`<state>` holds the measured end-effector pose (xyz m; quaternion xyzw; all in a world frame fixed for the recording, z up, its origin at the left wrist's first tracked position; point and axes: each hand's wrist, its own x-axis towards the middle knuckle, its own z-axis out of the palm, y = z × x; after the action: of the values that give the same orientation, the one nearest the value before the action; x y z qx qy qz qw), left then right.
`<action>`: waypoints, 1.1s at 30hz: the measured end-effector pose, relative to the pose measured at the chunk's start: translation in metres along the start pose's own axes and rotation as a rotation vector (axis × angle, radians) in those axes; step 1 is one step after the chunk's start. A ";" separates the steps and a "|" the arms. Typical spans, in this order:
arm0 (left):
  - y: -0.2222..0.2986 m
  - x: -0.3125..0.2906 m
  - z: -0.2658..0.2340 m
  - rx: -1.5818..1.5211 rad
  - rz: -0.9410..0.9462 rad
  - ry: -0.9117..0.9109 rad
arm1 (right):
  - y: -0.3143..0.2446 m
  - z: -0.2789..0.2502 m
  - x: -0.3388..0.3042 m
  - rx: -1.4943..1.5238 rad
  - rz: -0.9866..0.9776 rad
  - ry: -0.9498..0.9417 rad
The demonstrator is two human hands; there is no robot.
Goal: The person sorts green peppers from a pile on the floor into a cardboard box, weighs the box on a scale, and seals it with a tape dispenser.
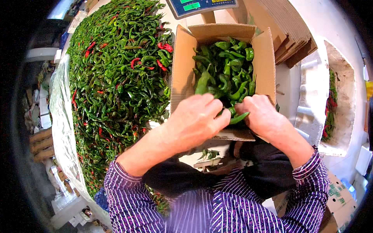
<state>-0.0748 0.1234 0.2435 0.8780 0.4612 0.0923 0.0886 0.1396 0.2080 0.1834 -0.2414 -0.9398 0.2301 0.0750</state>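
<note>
An open cardboard box stands in front of me, partly filled with green chili peppers. My left hand is over the box's near left part with its fingers curled closed. A pale green pepper sticks up just beyond its knuckles and seems to be in its grip; the fingertips are hidden. My right hand is closed at the near right corner. A curved green pepper pokes out from under its fingers, between the two hands.
A large heap of green peppers with some red ones lies left of the box, edged by clear plastic sheeting. A digital scale stands beyond the box. Flattened cardboard is stacked far right. A white foam box holds more peppers.
</note>
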 end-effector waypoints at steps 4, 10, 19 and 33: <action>-0.007 -0.013 0.031 -0.192 -0.100 -0.236 | -0.002 -0.043 0.016 0.020 0.085 -0.166; -0.016 0.003 0.049 -0.364 -0.131 -0.406 | -0.014 -0.050 0.003 -0.039 0.107 -0.081; -0.046 -0.017 0.004 -0.146 -0.262 -0.088 | -0.017 -0.018 0.005 -0.090 -0.106 -0.309; -0.030 -0.020 0.052 -0.042 -0.019 -0.171 | -0.032 0.004 0.020 -0.301 -0.068 -0.591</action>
<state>-0.0972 0.1200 0.1848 0.8761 0.4584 0.0259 0.1470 0.1079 0.1919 0.1956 -0.1413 -0.9518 0.1463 -0.2296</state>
